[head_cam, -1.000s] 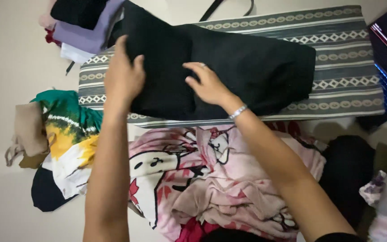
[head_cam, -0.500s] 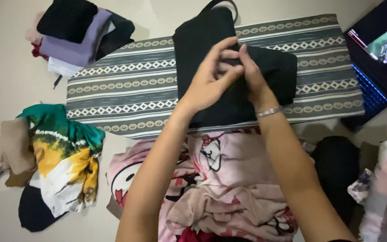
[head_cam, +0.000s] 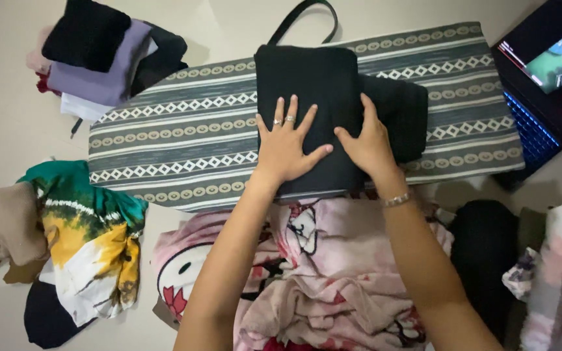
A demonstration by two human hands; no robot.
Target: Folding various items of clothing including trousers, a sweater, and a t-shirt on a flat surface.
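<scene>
A black garment (head_cam: 323, 84) lies folded into a tall rectangle on a grey patterned ironing board (head_cam: 183, 130). My left hand (head_cam: 287, 146) rests flat on its lower part, fingers spread, rings on two fingers. My right hand (head_cam: 369, 146) presses flat on the garment's right edge, where a second black fold (head_cam: 401, 117) sticks out to the right. A bracelet sits on my right wrist. Neither hand grips anything.
A stack of folded clothes (head_cam: 99, 55) sits at the board's far left end. A colourful crumpled shirt (head_cam: 89, 240) lies on the floor at left. A pink cartoon blanket (head_cam: 307, 273) covers my lap. An open laptop (head_cam: 544, 84) stands at right, with dark and floral cloth (head_cam: 554, 260) below it.
The black garment went from spread wide across the board to a narrow folded rectangle. My hands came together over it, and now both lie flat, pressing it down.
</scene>
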